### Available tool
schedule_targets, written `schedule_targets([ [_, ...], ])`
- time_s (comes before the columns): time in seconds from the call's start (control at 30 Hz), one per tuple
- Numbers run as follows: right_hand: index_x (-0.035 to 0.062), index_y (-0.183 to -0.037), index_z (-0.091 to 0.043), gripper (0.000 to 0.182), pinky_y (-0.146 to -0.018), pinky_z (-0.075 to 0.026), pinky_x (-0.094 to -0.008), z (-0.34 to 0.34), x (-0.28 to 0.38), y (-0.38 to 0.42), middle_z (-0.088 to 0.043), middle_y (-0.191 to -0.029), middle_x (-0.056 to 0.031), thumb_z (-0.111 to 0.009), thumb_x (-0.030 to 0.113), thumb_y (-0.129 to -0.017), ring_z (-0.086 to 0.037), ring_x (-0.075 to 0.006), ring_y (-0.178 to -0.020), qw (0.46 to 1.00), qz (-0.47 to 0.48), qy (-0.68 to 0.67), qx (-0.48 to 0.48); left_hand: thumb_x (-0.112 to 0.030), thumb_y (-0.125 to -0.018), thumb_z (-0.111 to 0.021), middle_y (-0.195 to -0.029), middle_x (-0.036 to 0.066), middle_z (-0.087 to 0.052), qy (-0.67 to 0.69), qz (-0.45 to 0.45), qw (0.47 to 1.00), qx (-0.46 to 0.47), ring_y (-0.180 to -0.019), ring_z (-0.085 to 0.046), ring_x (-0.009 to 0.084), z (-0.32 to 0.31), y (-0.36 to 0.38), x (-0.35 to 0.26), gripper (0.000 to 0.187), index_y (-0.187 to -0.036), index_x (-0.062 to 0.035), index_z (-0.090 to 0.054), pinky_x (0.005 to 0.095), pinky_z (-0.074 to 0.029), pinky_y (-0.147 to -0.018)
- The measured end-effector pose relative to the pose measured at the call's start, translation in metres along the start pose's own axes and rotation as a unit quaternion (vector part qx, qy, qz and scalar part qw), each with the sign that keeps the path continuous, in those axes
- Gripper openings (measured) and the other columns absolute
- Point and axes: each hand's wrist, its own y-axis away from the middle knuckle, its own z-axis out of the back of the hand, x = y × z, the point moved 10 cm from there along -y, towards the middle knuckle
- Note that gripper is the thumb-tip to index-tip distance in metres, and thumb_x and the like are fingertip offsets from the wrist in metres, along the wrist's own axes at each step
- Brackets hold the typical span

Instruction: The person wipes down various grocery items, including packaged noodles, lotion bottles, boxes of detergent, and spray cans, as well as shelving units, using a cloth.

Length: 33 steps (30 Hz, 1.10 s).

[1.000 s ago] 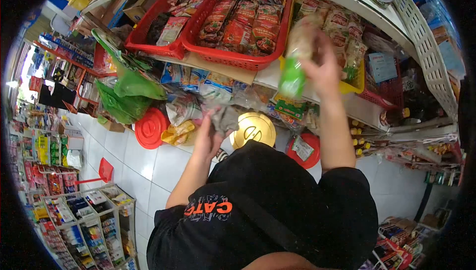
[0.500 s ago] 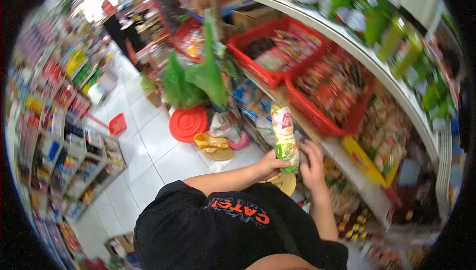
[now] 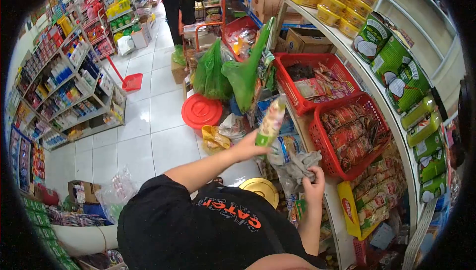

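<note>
My left hand (image 3: 249, 146) is wrapped round the lower end of a white and green squeeze bottle (image 3: 272, 119), its narrow top tilted away from me. My right hand (image 3: 313, 183) pinches a crumpled grey rag (image 3: 296, 167), which hangs bunched just to the right of the bottle. Both hands are in front of the shelf edge. Beyond the rag stands a red plastic basket (image 3: 317, 143) filled with rows of red packets. Below my arms a gold round lid (image 3: 260, 190) shows near the floor.
Another red basket (image 3: 283, 79) of packets sits farther back. Green plastic bags (image 3: 210, 74) hang beside a red lidded bucket (image 3: 202, 110). Green cans (image 3: 400, 79) and yellow tubs (image 3: 331, 8) line the upper shelf at right. A red dustpan (image 3: 132, 81) lies on the tiles.
The bottle has moved left and tilted, now in my left hand only. My right hand has come away from it and now holds the grey rag. The view has shifted.
</note>
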Motion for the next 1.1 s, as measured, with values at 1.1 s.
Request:
schedule_targets([
  [1.1,0.0009,-0.087,-0.053,0.024,-0.072,-0.043,-0.0335,-0.09,0.063,0.029,-0.054,-0.084,-0.0128,-0.056,0.003,-0.063,-0.053,-0.0283,-0.08,0.97,0.114,0.107,0.188,-0.04,-0.091,-0.034,-0.091,0.006,-0.059,0.439,0.161,0.884,0.015,-0.08,-0.057,0.0133,-0.067,0.006,0.066,0.044,-0.105,-0.0025,-0.051,0.027,-0.046,-0.073],
])
